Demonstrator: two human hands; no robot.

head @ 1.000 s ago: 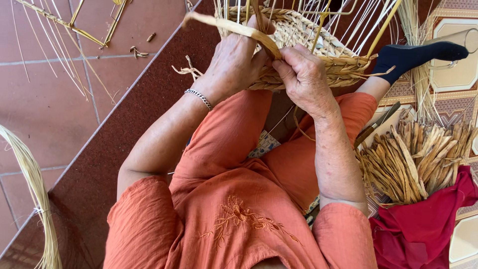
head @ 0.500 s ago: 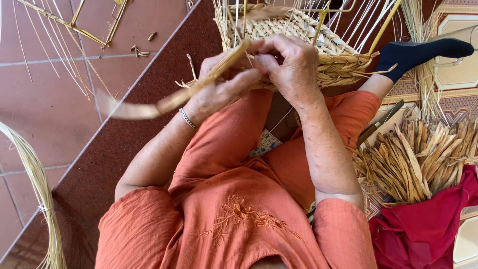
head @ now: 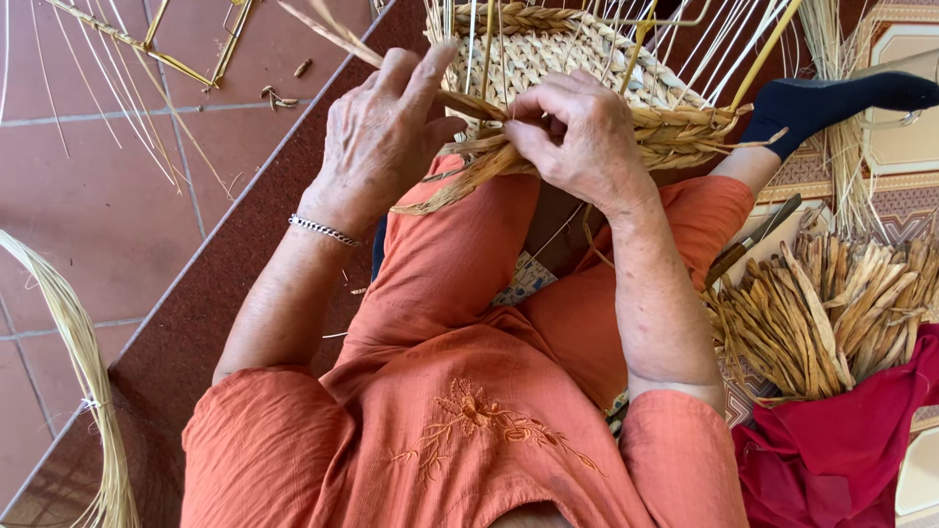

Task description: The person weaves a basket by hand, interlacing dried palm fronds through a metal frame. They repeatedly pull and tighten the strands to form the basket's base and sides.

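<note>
Half-woven straw basket (head: pixel 577 59) sits on the lap at 12 o'clock, thin upright stakes (head: pixel 704 49) fanning out of its rim; nothing loose visible inside, just the woven base. Left hand (head: pixel 377 137) at 11 o'clock, fingers spread halfway, thumb & forefinger pinching a flat straw strand (head: pixel 337 34) that runs up-left past the fingertips. Right hand (head: pixel 577 142) at 12–1, curled tight, pinching the strand ends against the basket's braided edge (head: pixel 685 132). Hands nearly touching, w/ loose ends (head: pixel 460 181) hanging below them over the orange-clad knee. At 3 o'clock, bundle of dried leaves (head: pixel 831 303) lying on red cloth (head: pixel 841 450). Dark sock (head: pixel 831 103) at 2. Pale reeds (head: pixel 83 372) curve along the tiled floor (head: pixel 88 196) at 8–9.
</note>
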